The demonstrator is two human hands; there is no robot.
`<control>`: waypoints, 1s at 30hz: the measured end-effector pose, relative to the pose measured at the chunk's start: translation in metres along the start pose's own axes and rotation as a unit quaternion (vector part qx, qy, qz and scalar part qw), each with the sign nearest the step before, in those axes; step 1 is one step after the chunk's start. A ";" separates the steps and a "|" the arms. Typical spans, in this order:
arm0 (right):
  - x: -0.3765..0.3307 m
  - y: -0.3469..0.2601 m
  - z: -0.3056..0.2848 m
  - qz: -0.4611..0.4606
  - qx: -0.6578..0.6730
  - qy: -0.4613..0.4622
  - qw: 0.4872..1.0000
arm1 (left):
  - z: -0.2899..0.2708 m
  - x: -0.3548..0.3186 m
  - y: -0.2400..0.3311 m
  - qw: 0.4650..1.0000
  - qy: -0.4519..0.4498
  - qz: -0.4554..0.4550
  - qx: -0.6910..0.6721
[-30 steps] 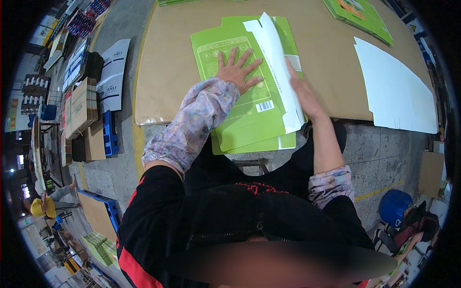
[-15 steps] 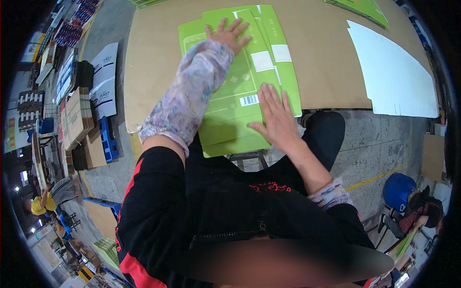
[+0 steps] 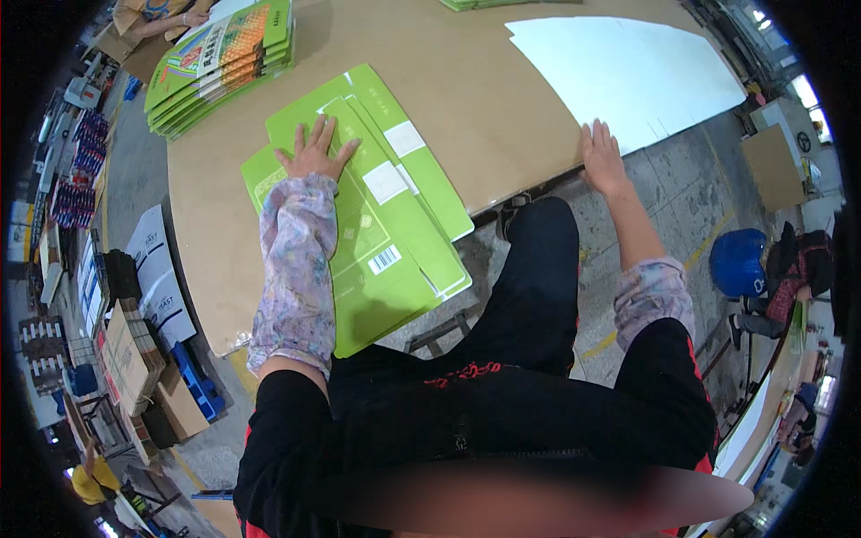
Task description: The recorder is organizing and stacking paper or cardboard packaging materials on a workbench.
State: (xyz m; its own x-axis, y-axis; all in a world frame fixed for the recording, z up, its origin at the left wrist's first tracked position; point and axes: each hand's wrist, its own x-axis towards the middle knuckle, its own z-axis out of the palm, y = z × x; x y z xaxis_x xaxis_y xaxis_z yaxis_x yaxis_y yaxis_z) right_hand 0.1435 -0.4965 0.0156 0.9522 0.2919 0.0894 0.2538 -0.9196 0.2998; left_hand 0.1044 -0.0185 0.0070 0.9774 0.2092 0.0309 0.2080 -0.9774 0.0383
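A broad brown cardboard-covered table (image 3: 502,108) fills the view. On its near edge lies a flat bright-green folded carton blank (image 3: 395,233) — the left hand (image 3: 314,154) presses on it, fingers spread. The right hand (image 3: 603,157), open, rests on the table edge beside a large white sheet (image 3: 628,72). A stack of green printed cartons (image 3: 224,63) sits farther off.

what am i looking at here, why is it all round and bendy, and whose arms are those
This is one picture from a wide camera worn on a person's head, looking down, so straight edges curve near the rim. The arms are the wearer's own. The left hand lies flat on a green folded carton spread on a brown table. The right hand rests at the table's edge, touching a white sheet. Neither hand grips anything. A stack of printed cartons sits at the far left.
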 end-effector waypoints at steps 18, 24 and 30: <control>0.030 0.048 -0.025 -0.019 0.136 -0.027 0.990 | 0.005 0.001 -0.011 0.994 0.034 0.000 -0.104; 0.061 0.031 -0.051 -0.036 0.141 -0.059 0.988 | 0.014 0.002 -0.027 0.986 0.123 0.004 -0.113; 0.049 0.087 0.082 0.037 0.129 -0.145 0.980 | 0.028 0.013 -0.014 0.978 0.113 0.035 -0.172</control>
State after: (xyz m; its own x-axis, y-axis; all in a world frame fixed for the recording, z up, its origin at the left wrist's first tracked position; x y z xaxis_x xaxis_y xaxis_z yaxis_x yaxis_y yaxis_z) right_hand 0.2257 -0.5837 -0.0316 0.9685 0.1691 -0.1828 0.1808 -0.9823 0.0489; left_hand 0.1152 -0.0031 -0.0210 0.9475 0.1810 0.2636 0.0776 -0.9298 0.3598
